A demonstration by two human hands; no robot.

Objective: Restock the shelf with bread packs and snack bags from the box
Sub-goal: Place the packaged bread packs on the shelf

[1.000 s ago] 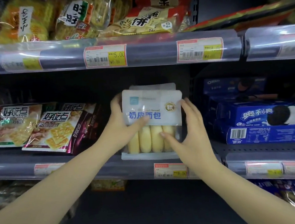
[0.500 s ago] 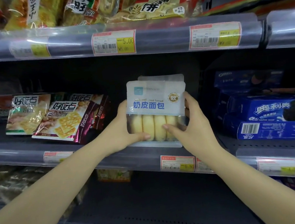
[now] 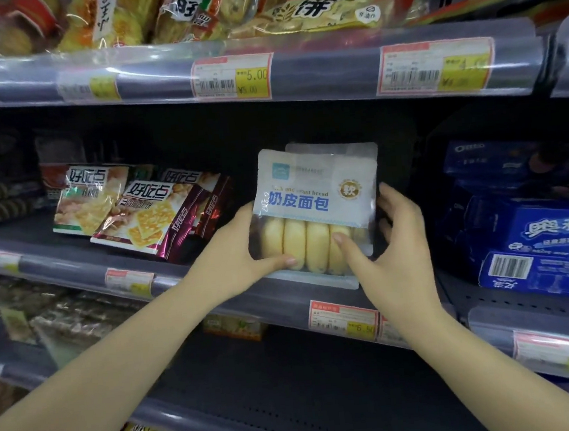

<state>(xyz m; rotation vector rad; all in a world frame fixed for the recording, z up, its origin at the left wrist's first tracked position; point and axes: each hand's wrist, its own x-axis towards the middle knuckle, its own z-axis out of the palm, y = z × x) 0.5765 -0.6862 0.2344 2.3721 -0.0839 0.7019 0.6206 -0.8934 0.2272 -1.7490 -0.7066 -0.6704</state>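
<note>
1. Two hands held one bread pack (image 3: 315, 192) upright on the shelf (image 3: 283, 301).
2. Left hand (image 3: 236, 254) fingers wrapped its left edge; right hand (image 3: 396, 250) fingers gripped its right edge.
3. Cracker bags (image 3: 131, 211) lay left of the pack, blue cookie boxes (image 3: 547, 250) right.

The bread pack (image 3: 314, 212) between the two hands reads "奶皮面包" in blue, with "bread" in small print above. Left of the left hand, the cracker bags (image 3: 128, 211) read "好吃点". Right of the right hand, blue boxes (image 3: 550, 247) read "OREO" and "奥利". Above the hands, a price tag (image 3: 231, 79) shows "5.00" and "¥5.00".
</note>
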